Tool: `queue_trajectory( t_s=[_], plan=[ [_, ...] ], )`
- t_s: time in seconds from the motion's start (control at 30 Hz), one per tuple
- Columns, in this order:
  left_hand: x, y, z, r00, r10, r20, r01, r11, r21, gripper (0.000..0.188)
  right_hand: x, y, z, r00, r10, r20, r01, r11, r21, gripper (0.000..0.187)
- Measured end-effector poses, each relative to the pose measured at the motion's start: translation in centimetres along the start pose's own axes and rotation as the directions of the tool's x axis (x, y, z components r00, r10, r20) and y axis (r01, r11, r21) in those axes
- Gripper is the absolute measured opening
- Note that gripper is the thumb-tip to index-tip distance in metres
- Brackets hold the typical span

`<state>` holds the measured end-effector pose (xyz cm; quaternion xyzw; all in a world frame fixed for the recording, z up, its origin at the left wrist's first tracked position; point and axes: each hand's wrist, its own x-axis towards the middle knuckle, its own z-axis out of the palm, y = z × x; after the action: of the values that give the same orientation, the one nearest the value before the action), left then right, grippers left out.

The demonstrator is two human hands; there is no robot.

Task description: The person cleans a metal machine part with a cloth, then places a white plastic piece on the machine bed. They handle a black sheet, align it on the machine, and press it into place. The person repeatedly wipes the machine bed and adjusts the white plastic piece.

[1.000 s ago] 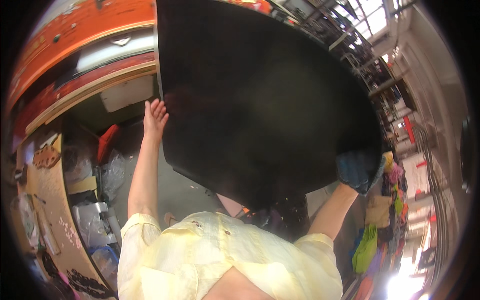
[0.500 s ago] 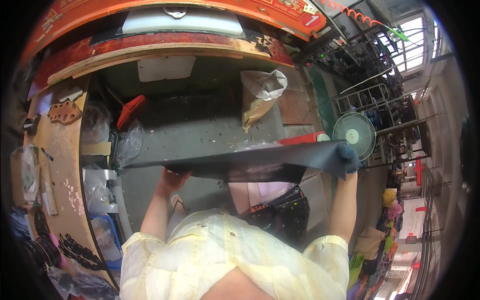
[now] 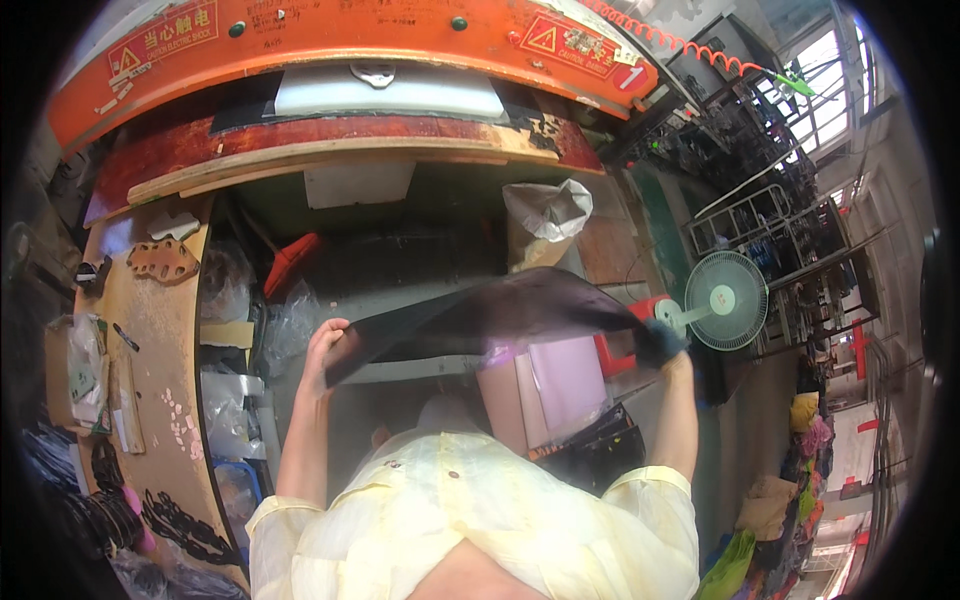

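Holding dark sheet (image 3: 500,315) between left hand (image 3: 325,345), right hand (image 3: 665,345).

Large dark flexible sheet (image 3: 500,315) — blurred, bowed upward mid-span, held edge-on in the air, stretched left to right

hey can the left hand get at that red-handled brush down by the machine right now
Probably not as things stand. The left hand is gripping one end of the dark sheet, which the right hand holds at the other end. The red-handled brush lies beyond and below it, so the sheet would have to be let go first.
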<state>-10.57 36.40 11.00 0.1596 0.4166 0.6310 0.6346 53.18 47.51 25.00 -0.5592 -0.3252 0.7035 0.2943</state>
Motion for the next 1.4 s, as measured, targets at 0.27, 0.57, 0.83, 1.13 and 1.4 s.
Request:
queue_trajectory(
  t_s=[0.27, 0.57, 0.83, 1.13, 1.4],
  plan=[
    [5.5, 6.7, 4.8, 0.958, 0.285, -0.038, -0.281, 0.956, 0.086, 0.020, 23.0, 9.3, -11.4, 0.681, 0.731, 0.045, -0.732, 0.679, 0.052, 0.034],
    [13.2, 7.5, 9.3, 0.898, 0.337, -0.282, -0.216, 0.898, 0.384, 0.021, 39.3, -16.6, 23.1, 0.760, -0.593, 0.265, 0.409, 0.120, -0.905, 0.042],
    [17.2, 8.4, 9.1, 0.848, 0.456, -0.270, -0.275, 0.814, 0.511, 0.021, 44.3, -19.8, 41.3, 0.664, -0.525, 0.533, 0.478, -0.251, -0.842, 0.034],
    [22.6, 12.5, 9.5, 0.823, 0.513, -0.242, -0.322, 0.773, 0.546, 0.021, 44.2, -18.4, 41.5, 0.637, -0.554, 0.536, 0.422, -0.331, -0.844, 0.027],
    [25.3, 15.0, 8.2, 0.835, 0.415, -0.362, -0.180, 0.827, 0.533, 0.029, 44.2, -22.8, 43.1, 0.884, -0.143, 0.445, 0.426, -0.143, -0.893, 0.046]
  ],
)
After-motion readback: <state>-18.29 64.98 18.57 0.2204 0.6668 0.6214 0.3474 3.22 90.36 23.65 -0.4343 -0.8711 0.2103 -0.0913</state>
